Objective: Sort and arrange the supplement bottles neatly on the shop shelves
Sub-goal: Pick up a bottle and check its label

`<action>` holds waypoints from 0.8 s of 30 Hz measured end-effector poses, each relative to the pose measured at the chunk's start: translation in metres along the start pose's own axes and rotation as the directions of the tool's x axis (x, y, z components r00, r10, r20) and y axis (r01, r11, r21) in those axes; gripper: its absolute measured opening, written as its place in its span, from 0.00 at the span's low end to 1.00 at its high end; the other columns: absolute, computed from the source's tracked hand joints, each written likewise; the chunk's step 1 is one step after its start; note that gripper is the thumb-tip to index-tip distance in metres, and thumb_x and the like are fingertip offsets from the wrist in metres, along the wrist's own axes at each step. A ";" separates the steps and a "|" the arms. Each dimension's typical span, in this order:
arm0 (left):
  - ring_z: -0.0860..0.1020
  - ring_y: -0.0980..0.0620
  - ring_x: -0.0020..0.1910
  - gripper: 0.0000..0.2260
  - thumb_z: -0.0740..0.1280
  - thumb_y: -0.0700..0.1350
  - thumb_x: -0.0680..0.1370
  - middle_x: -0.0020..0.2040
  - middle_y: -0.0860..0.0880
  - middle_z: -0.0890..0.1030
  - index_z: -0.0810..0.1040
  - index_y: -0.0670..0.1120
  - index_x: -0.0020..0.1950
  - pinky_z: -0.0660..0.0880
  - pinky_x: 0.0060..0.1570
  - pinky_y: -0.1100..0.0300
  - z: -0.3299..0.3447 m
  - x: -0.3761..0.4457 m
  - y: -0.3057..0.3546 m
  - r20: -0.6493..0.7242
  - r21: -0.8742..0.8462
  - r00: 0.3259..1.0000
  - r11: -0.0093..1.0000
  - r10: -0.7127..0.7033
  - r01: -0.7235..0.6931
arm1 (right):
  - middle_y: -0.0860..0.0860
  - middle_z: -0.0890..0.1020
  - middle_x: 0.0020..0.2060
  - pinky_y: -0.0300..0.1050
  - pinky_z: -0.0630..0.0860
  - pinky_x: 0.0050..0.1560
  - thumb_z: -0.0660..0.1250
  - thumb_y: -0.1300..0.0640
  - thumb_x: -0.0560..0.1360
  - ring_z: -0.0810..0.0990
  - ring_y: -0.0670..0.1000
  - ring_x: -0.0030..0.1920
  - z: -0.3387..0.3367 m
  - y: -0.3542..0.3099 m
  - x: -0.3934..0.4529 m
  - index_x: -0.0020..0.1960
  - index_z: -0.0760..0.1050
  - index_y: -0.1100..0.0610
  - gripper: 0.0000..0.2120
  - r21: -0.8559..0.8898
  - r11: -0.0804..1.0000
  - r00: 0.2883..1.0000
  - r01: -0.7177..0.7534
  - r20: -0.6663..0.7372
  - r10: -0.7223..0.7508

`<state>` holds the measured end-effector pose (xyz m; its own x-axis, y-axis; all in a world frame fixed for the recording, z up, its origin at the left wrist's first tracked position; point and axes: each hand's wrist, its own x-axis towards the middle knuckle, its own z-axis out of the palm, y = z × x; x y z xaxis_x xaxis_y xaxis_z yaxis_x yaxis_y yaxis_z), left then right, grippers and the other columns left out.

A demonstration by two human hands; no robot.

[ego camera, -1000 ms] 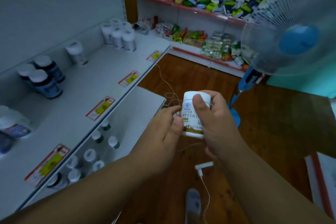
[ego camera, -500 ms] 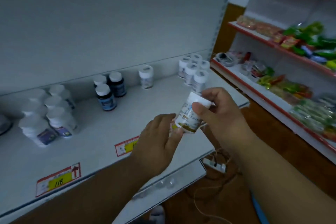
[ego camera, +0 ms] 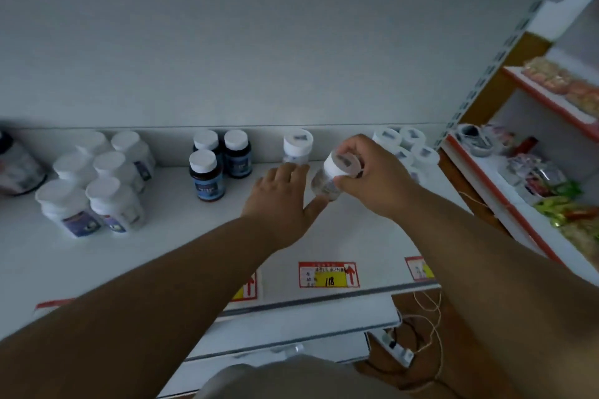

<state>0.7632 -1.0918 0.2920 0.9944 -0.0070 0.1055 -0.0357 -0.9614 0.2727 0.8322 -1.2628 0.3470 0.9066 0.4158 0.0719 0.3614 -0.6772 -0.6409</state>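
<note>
At centre frame, the person's right hand point(ego camera: 372, 178) grips a white-capped supplement bottle point(ego camera: 335, 176) by its lid, tilted just above the white shelf point(ego camera: 181, 246). The left hand point(ego camera: 278, 194), fingers straight and together, rests beside it, likely steadying its placement near a matching lone bottle point(ego camera: 297, 146) behind.

Bare shelf point(ego camera: 181, 246) before bottle clusters point(ego camera: 97, 185)

Shelf point(ego camera: 168, 256): bottle cluster point(ego camera: 97, 181) at left; three bottles point(ego camera: 220, 162) at centre; single bottle point(ego camera: 297, 146) right of them; four-bottle group point(ego camera: 405, 146) far right, at back.
</note>
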 end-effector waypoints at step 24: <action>0.47 0.48 0.78 0.34 0.61 0.51 0.77 0.80 0.47 0.50 0.50 0.47 0.79 0.51 0.74 0.51 -0.001 0.035 -0.008 -0.080 0.123 0.997 0.992 0.003 0.007 | 0.55 0.66 0.64 0.54 0.72 0.59 0.68 0.59 0.72 0.67 0.59 0.64 0.026 0.011 0.060 0.63 0.70 0.51 0.20 -0.454 0.886 0.991 0.096 -0.039 -0.128</action>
<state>0.7987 -1.0842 0.2945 0.9831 0.0118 0.1829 -0.0167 -0.9880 0.1536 0.8851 -1.2300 0.3241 0.8608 0.4750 0.1829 0.5064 -0.8353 -0.2142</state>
